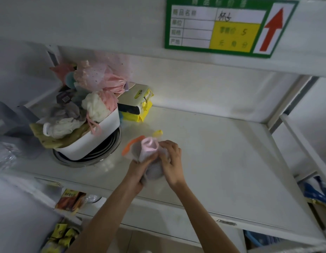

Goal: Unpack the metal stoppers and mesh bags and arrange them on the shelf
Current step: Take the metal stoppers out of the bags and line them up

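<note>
Both hands clasp one packet over the shelf [222, 143]: left hand [138, 170] and right hand [172, 161] close on the mesh bag [149, 148] in its clear wrapper. It appears light, soft and slippery; pinch the wrapper edge, not the bulk.

My shelf, from where I stand

A tub [103, 132] heaped with mesh bags [96, 106] sits at my left on stacked stoppers [107, 148]; packets [138, 106] lie behind it.
</note>
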Motion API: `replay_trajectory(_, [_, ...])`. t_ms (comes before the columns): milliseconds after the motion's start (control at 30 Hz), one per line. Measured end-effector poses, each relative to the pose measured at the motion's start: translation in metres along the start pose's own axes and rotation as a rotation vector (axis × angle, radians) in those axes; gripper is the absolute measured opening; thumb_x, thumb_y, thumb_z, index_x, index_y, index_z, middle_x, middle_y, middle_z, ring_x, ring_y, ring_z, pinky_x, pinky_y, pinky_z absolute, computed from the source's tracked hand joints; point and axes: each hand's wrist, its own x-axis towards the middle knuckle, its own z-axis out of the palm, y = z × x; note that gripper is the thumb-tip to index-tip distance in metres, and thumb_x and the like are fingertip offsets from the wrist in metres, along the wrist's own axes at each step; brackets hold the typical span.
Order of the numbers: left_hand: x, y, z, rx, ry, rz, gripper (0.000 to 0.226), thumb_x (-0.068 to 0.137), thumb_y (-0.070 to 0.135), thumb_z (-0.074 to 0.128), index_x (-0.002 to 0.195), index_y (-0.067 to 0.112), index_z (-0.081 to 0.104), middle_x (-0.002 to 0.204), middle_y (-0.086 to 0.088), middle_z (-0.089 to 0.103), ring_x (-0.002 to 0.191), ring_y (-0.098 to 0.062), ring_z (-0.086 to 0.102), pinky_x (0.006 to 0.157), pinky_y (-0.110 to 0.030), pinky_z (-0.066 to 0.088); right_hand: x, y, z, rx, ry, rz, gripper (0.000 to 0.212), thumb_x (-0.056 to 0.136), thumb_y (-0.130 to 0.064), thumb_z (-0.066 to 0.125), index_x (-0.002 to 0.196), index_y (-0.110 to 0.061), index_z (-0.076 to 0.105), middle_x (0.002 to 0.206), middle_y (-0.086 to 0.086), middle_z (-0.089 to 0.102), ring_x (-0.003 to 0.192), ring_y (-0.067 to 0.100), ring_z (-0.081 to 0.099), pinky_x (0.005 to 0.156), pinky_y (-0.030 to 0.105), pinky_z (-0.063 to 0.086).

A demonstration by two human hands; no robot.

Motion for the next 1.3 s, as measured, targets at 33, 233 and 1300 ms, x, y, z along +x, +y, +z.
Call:
replay_trajectory(33, [0.000,0.002,-0.004,0.008,-0.008,0.006,0.047,0.075,0.019,0.076,0.118,0.008,0.062,0.117,-0.015,0.068,0.107,-0.025,0.066,0.088,-0.035,0.054,0.000,-0.001,-0.003,0.036,0.006,0.008,0.035,0.086,-0.030,0.041,0.107,-0.013,0.063,0.114,0.001,0.052,0.108,0.008,0.043,0.098,0.011,0.031])
replay_trajectory(233, [-0.002,0.007,-0.012,0.041,-0.073,-0.102,0.050,0.072,0.013,0.078,0.119,0.008,0.062,0.114,-0.014,0.070,0.103,-0.027,0.068,0.073,-0.028,0.058,0.027,-0.009,-0.019,-0.076,-0.104,0.053,0.018,0.092,-0.006,0.054,0.090,-0.008,0.071,0.099,0.009,0.058,0.092,0.017,0.050,0.079,0.019,0.041])
replay_trajectory(1300, [0.024,-0.025,-0.023,0.154,-0.093,-0.143,0.060,0.037,0.008,0.076,0.095,0.007,0.063,0.076,-0.007,0.072,0.060,-0.017,0.071,0.048,-0.027,0.055,0.016,0.005,0.012,-0.423,-0.156,0.096,0.029,0.094,-0.014,0.050,0.122,-0.007,0.053,0.124,0.020,0.049,0.114,0.034,0.047,0.100,0.041,0.041])
